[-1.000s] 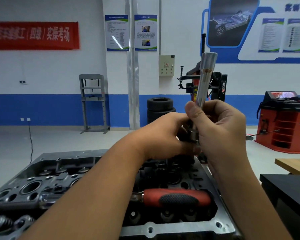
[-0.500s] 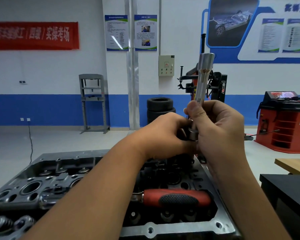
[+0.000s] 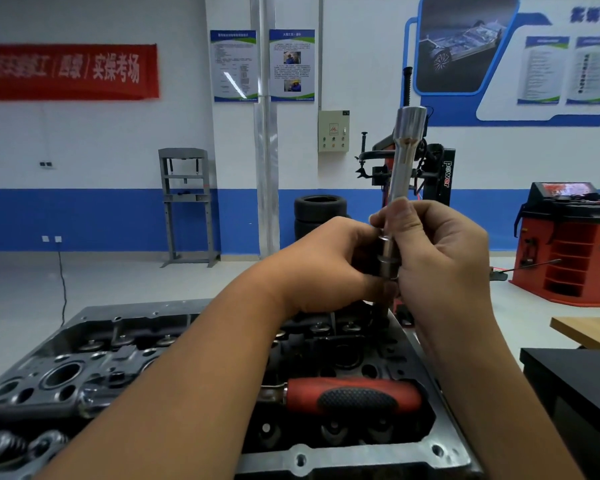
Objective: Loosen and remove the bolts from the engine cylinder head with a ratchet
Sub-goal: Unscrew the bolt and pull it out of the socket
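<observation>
While both hands clamp fingers on the socket, its base stays hidden.

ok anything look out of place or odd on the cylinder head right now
One thing: the red-handled ratchet lies loose across the open cylinder head, over the valve gear, not in use. Both hands, left hand and right hand, hold the long socket extension upright above it. No visible damage or spills.

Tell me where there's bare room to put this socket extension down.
Black bench top right of the cylinder head, or the wooden tabletop behind it. The head is crowded: ratchet handle, valve springs, both arms across it. Left hand and right hand hold the extension.
</observation>
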{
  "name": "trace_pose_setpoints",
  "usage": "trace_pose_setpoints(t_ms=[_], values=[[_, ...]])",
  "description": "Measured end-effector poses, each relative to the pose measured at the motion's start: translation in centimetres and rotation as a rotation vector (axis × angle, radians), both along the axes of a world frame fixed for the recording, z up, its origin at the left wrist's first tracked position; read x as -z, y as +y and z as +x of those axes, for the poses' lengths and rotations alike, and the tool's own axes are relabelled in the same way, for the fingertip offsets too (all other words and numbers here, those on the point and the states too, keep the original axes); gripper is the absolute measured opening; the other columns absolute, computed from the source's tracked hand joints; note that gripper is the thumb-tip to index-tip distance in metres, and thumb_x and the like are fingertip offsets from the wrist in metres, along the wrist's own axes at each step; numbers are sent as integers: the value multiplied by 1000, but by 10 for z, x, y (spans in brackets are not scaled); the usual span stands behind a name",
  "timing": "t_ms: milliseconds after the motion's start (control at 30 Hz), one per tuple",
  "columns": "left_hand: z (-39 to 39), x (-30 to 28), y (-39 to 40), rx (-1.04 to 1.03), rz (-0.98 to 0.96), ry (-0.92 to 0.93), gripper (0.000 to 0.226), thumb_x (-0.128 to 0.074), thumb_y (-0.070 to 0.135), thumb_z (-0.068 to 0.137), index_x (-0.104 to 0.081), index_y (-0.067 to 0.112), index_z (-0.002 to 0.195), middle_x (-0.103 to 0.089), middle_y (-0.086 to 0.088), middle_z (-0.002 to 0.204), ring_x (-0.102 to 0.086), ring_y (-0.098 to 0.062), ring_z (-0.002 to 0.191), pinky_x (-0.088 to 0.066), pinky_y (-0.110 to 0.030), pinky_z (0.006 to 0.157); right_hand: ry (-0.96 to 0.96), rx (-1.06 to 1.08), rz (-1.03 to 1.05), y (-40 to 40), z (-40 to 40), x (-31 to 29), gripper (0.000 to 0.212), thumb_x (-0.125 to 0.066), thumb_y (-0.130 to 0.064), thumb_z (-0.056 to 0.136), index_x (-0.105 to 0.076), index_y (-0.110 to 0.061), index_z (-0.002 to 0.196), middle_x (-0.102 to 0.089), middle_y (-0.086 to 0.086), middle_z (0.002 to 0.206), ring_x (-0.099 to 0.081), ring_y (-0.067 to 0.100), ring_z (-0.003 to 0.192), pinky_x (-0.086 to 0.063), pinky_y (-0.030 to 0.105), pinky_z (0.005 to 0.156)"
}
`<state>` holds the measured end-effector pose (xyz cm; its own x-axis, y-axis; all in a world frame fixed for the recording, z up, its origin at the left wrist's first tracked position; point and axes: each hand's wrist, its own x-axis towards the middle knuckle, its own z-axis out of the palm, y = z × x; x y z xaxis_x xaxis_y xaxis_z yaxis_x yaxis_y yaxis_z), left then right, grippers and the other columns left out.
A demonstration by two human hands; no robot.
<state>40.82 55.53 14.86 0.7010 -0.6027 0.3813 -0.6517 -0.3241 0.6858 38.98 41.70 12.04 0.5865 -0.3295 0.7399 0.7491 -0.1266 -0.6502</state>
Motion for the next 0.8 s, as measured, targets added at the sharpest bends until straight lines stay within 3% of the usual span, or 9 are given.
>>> trace_pose_setpoints(t_ms=[100,167,233,300,400,467,567,700,800], values=[[-1,-1,-1,-27,25,-56,22,-77,1,90,-72,4,112,-77,-13,99,-76,-29,92,-62,-50,88,-7,-59,31,1,-1,-1,27,-66,-33,99,-74,-17,80,-71,2,70,-69,19,66,-60,39,59],[-2,-2,-1,-38,35,-86,27,-82,6,87,-72,8,113,-78,-9,96,-76,-24,89,-62,-47,85,-12,-89,52,1,-2,0,19,-77,-37,88,-75,-22,76,-72,2,71,-71,17,66,-60,34,56],[-2,-3,0,-51,31,-103,30,-85,9,84,-73,12,112,-78,-5,92,-76,-19,85,-64,-42,82,0,-83,42,1,-1,2,14,-86,-41,79,-76,-31,76,-74,1,75,-76,25,75,-63,45,63],[-2,-4,1,-35,10,-63,33,-84,4,84,-73,10,114,-79,-7,96,-77,-21,90,-64,-42,85,-10,-61,20,1,1,2,8,-81,-43,80,-77,-37,77,-75,0,76,-76,29,80,-63,54,71],[-4,-4,3,34,-31,48,35,-77,-3,88,-68,4,121,-75,-20,110,-75,-33,103,-62,-50,91,-46,-65,-13,2,1,2,13,-76,-36,91,-79,-33,78,-75,-4,74,-74,17,71,-63,42,67],[-4,-3,2,27,-32,30,33,-77,-4,88,-68,3,119,-74,-22,109,-75,-36,101,-62,-51,89,-33,-128,-12,3,1,1,18,-72,-35,94,-79,-27,78,-73,-5,71,-71,13,67,-58,30,60],[-3,-3,1,-10,-8,-47,32,-81,-2,85,-71,5,115,-76,-16,100,-76,-30,92,-64,-46,83,-24,-152,9,3,-1,1,21,-74,-44,81,-76,-23,76,-69,-8,63,-66,7,58,-53,22,55],[-1,-3,2,-53,-1,-95,34,-88,7,80,-74,10,111,-78,-6,90,-76,-19,82,-64,-38,79,1,-67,29,1,0,3,26,-88,-49,69,-74,-28,76,-74,1,73,-72,20,69,-63,46,65],[-2,-3,3,4,-34,0,36,-83,4,85,-71,8,118,-77,-17,99,-77,-32,92,-64,-48,85,-13,-35,6,0,2,3,14,-80,-39,83,-75,-27,78,-75,0,76,-75,25,75,-63,53,71]])
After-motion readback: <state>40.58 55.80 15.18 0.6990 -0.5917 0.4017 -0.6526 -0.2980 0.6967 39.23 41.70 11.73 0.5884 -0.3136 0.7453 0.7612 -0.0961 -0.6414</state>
